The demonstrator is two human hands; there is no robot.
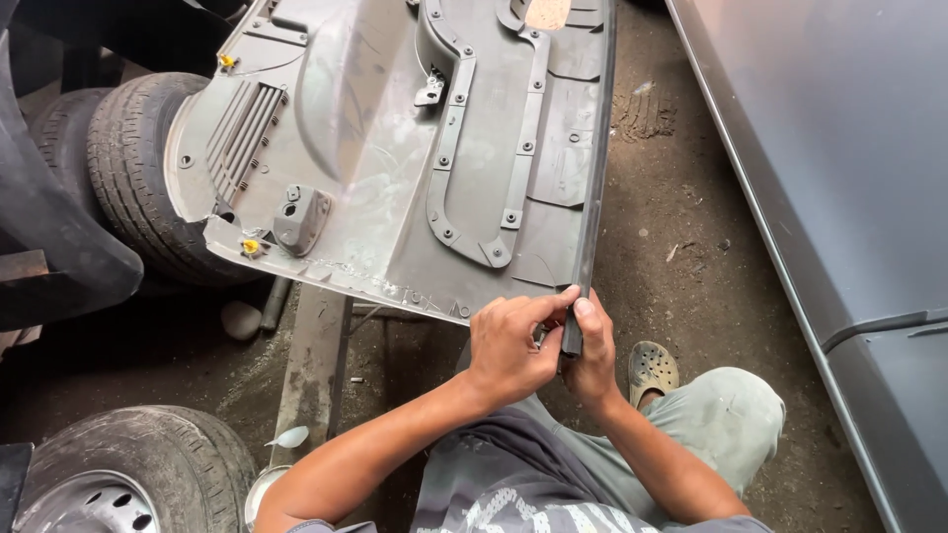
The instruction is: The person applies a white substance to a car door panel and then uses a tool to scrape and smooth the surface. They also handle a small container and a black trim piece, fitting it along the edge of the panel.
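A grey plastic car door panel (395, 148) lies with its inner side up, resting on tyres and a bar. A black rubber strip (595, 178) runs along its right edge. My right hand (594, 350) grips the near end of that strip, thumb on top. My left hand (509, 345) sits beside it at the panel's near corner, fingers pinching the panel edge where the strip ends. Yellow clips (251, 246) dot the panel's left side.
A tyre (138, 178) lies under the panel's left side and a wheel (118, 474) sits at the bottom left. A grey car body (849, 168) fills the right. My knee (731, 415) and sandalled foot (652, 370) rest on the dirt floor.
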